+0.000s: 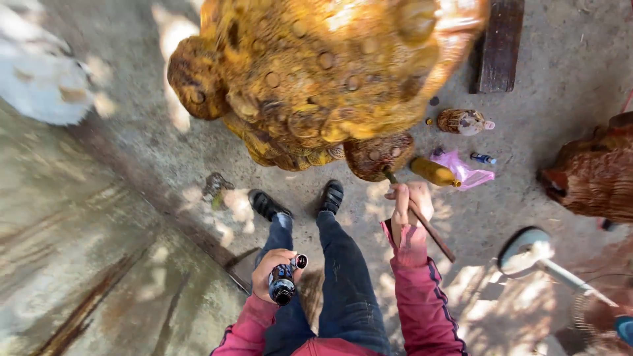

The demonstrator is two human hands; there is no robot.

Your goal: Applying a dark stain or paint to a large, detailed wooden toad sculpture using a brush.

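Below, the left hand [273, 269] is closed round a small dark bottle [284, 285], held near the left knee with its open mouth turned up toward the camera; a second, smaller round opening shows just beside it at the fingertips, though whether that is a cap or another small bottle cannot be told. Further forward, the right hand [409, 202] is shut round a thin wooden-handled brush [422, 221]; the handle slants back toward the right forearm in its pink sleeve, and the tip reaches up to the lower edge of a large carved wooden toad [316, 79], golden yellow and studded with round coin shapes; the tip seems to touch one of its brown feet. The carving stands on the concrete floor [547, 86], just ahead of two black shoes [300, 201]. To the right of the brush lie a yellow bottle [434, 172] and a pink plastic bag [465, 170], touching each other; a netted round bottle [461, 121] and a small blue tube [483, 158] lie nearby; a dark wooden plank [499, 43] lies beyond them; a brown carving [593, 175] stands at the right edge; a grey fan [537, 254] stands lower right.
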